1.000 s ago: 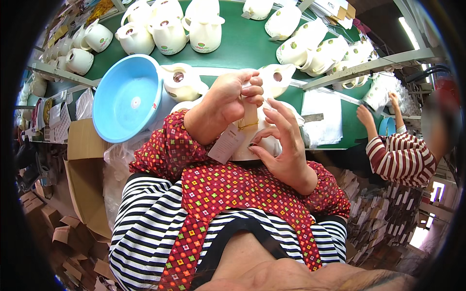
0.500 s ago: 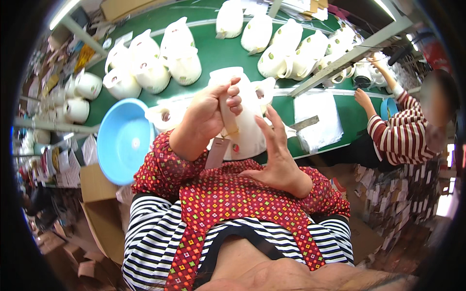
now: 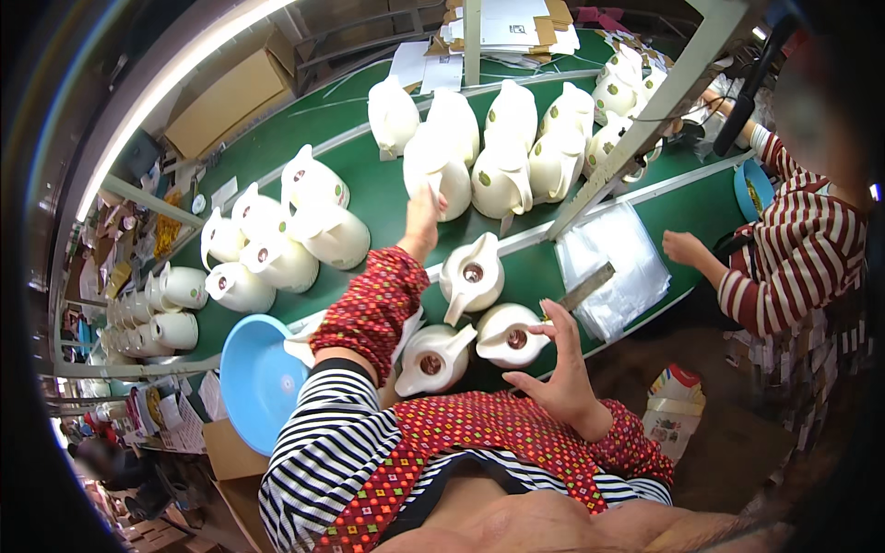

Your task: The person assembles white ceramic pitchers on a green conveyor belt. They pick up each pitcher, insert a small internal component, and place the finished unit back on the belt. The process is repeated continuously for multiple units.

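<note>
Reaching forward to the green surface, my left hand [image 3: 424, 221] is closed at the handle side of a white jug [image 3: 433, 170]. That jug stands at the near end of a group of white jugs. My right hand [image 3: 564, 382] is lifted near my body, open, thumb and fingers spread, with nothing in it. Just beyond its fingers is an open-topped jug [image 3: 513, 335]. Two more open-topped jugs stand close by, one near my apron [image 3: 431, 361] and one farther off [image 3: 472, 275]; dark reddish round openings show inside them.
At left sits a blue basin [image 3: 263, 382], with a cluster of white jugs [image 3: 281, 263] beyond it. Clear plastic bags [image 3: 613, 267] lie in a stack at right. A slanted metal post [image 3: 636, 138] rises before a co-worker in a striped sleeve [image 3: 765, 295].
My left hand has moved forward with a jug from in front of my chest to the group on the green surface. My right hand has dropped lower, still open. The view has shifted.
</note>
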Demonstrator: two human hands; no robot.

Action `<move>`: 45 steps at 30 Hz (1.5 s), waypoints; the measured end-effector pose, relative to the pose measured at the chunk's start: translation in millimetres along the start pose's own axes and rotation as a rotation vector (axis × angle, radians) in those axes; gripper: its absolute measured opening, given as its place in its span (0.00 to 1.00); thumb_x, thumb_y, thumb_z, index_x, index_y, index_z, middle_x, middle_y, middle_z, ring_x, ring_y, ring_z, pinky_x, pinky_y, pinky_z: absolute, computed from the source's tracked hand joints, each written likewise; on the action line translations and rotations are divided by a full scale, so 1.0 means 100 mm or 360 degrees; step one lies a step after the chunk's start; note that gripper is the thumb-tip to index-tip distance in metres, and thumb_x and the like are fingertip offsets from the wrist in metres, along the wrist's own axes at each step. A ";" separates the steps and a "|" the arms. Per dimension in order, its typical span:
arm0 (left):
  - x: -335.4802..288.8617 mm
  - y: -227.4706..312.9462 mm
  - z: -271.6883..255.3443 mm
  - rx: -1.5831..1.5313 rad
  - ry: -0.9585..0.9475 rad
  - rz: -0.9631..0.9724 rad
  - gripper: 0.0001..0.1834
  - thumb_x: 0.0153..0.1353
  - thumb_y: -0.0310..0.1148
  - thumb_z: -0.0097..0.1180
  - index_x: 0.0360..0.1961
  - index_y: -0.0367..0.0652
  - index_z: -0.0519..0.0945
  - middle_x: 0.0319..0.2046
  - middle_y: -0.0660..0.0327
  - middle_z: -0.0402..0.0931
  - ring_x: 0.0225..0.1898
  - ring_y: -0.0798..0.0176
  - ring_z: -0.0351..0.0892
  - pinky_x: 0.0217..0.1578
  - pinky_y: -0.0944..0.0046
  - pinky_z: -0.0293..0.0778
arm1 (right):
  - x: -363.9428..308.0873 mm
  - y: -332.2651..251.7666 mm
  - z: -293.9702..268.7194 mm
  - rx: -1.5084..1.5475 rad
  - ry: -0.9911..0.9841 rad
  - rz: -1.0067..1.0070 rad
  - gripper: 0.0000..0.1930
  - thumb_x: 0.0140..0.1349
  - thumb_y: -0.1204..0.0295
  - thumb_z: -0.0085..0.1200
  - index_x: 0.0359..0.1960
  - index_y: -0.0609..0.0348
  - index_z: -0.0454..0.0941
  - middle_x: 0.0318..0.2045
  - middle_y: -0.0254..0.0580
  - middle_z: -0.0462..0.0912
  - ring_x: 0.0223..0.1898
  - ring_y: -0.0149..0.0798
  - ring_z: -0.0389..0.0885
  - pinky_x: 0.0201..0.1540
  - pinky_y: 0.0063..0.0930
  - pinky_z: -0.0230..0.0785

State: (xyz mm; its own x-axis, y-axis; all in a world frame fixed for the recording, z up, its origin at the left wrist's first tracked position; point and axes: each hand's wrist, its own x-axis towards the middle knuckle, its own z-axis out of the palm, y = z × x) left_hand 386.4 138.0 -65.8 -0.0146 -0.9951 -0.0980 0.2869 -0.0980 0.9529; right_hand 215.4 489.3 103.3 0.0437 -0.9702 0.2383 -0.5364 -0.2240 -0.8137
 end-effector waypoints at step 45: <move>-1.63 2.16 -1.00 -0.2013 -0.1158 -0.0541 0.18 0.82 0.32 0.34 0.64 0.32 0.68 0.27 0.71 0.67 0.20 0.77 0.61 0.25 0.72 0.63 | 0.65 -0.95 0.25 0.1032 -0.0206 0.0093 0.35 0.60 0.86 0.66 0.69 0.65 0.66 0.44 0.44 0.86 0.48 0.31 0.85 0.59 0.25 0.73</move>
State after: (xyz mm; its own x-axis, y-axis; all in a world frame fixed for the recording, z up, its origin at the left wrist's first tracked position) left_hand 546.5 279.9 127.0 -0.6007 -0.7543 0.2648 0.7832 -0.6218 0.0055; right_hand 290.1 445.8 183.4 0.1526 -0.9767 0.1512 0.0729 -0.1414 -0.9873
